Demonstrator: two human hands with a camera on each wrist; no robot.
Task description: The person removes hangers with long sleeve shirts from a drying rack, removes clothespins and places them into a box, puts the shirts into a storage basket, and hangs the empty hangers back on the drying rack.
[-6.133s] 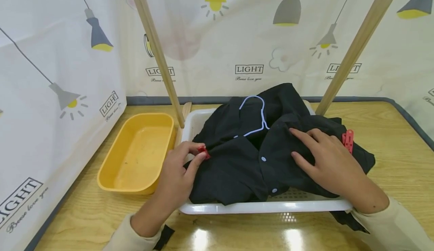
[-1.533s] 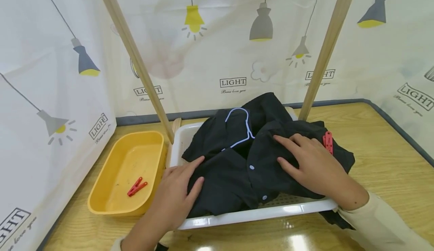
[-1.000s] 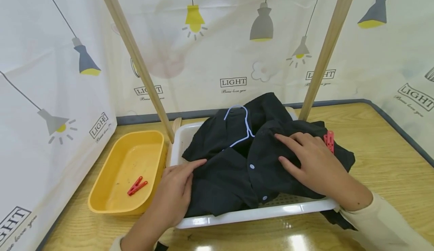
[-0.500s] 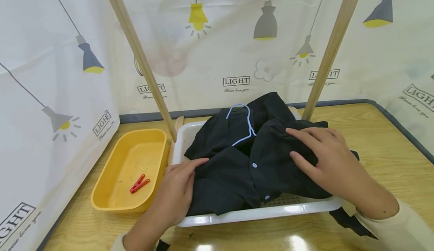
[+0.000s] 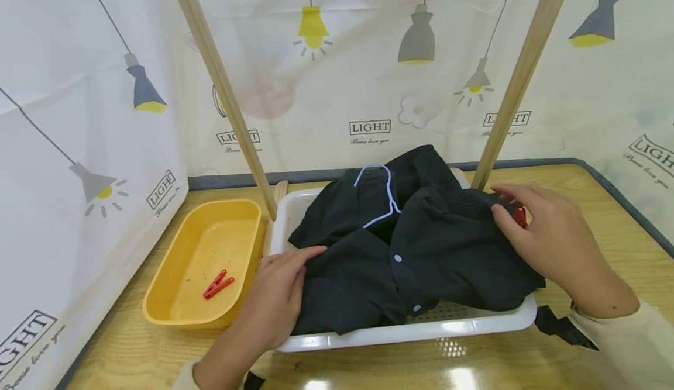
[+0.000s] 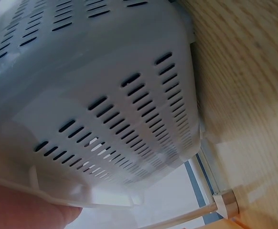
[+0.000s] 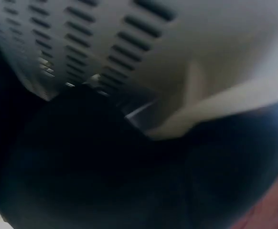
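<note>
Along the right edge of the black shirt with pale buttons (image 5: 458, 249), my right hand (image 5: 555, 235) has just come round onto the cloth's end. A second ago it lay over the shirt's front; now its bent thumb and fingers curve about the half-hidden red plastic clothes peg (image 5: 520, 217), of which only a little shows. A gap remains between thumb and forefinger tips, and I cannot tell whether I am pinching the peg, the fabric or neither; the right wrist view is too dark and blurred to settle it.

My left hand (image 5: 274, 296) has stayed at the shirt's left side, fingers slack and nearly straight, the forefinger laid over the cloth, gripping nothing. Its thumb has drawn in closer.

The shirt lies heaped in the white plastic basket with slotted sides (image 5: 453, 326) on the wood-grain table (image 5: 621, 226), with the hook of a pale blue hanger (image 5: 391, 191) showing among its folds.

Six seconds ago my left hand was pinching something red; now a V-shaped red plastic clothes peg (image 5: 217, 285) lies in the yellow rectangular plastic tub (image 5: 210, 244), left of the basket. I judge that peg dealt with, and the one at my right hand the business of this moment.
</note>
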